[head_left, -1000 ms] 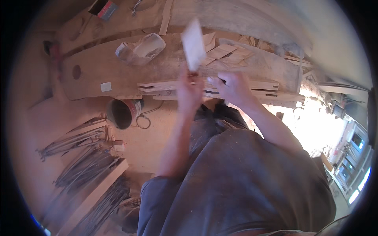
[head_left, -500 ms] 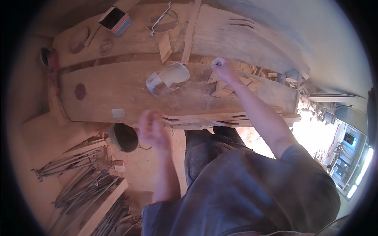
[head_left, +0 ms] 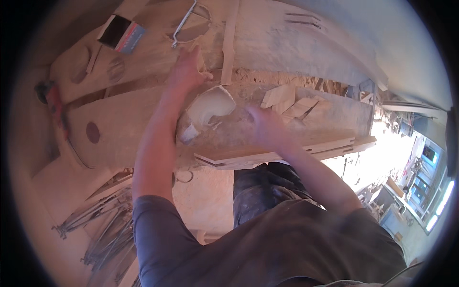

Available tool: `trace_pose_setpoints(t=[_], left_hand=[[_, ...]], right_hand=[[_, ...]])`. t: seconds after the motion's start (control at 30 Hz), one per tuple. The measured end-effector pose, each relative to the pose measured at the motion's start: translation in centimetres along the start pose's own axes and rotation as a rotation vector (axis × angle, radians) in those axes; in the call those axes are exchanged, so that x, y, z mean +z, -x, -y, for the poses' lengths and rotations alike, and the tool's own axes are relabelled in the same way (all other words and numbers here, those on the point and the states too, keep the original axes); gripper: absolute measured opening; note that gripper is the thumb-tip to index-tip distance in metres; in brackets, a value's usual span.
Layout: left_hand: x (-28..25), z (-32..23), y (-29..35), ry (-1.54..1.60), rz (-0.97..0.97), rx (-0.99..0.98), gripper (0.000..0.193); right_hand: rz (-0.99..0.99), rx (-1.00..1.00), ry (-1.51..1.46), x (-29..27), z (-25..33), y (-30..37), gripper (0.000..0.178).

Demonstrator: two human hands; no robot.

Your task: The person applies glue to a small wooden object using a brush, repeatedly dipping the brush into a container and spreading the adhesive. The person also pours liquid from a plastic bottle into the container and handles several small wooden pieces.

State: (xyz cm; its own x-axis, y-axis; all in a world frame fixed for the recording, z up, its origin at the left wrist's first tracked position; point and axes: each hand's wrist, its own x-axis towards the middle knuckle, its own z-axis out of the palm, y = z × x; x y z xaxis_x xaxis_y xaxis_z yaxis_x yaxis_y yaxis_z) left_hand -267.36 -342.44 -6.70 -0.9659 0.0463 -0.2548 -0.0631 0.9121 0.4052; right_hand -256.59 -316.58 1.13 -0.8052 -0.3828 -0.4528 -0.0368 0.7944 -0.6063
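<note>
My left hand (head_left: 187, 69) reaches across the dusty wooden panel, its thumb and fingers on either side of a small thin wood piece (head_left: 201, 62), mostly covered by the hand. Nearer to me lies a cut-open plastic container (head_left: 210, 106) with pale paste inside and a small whitish piece (head_left: 190, 133) at its lower edge. My right hand (head_left: 267, 126), smeared by motion, hovers right of the container; whether its fingers hold anything does not show. Beyond it, several angled wood offcuts (head_left: 282, 98) lie in a loose pile.
Slotted wood strips (head_left: 272, 152) run along the near edge. A long batten (head_left: 229, 45) crosses the far panel. Left of it are a bent metal tool (head_left: 183, 24) and an open box (head_left: 125, 36). A red power tool (head_left: 56, 107) sits far left; metal clamps (head_left: 103, 220) lie below.
My left hand has swung forward from beside the near edge to the thin wood piece. My right hand has drawn back toward me from the offcuts. The view has shifted slightly.
</note>
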Motion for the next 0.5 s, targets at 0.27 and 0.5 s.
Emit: trace_pose_setpoints(t=[0.27, 0.5], left_hand=[[1.1, 1.3, -2.3, 0.01, -0.008, 0.047, 0.062], [-3.0, 4.5, 2.0, 0.89, -0.032, -0.422, 0.03]], right_hand=[[0.013, -0.252, -0.029, 2.8, 0.6, 0.3, 0.04], [-0.043, -0.452, 0.052, 4.3, 1.2, -4.0, 0.022]])
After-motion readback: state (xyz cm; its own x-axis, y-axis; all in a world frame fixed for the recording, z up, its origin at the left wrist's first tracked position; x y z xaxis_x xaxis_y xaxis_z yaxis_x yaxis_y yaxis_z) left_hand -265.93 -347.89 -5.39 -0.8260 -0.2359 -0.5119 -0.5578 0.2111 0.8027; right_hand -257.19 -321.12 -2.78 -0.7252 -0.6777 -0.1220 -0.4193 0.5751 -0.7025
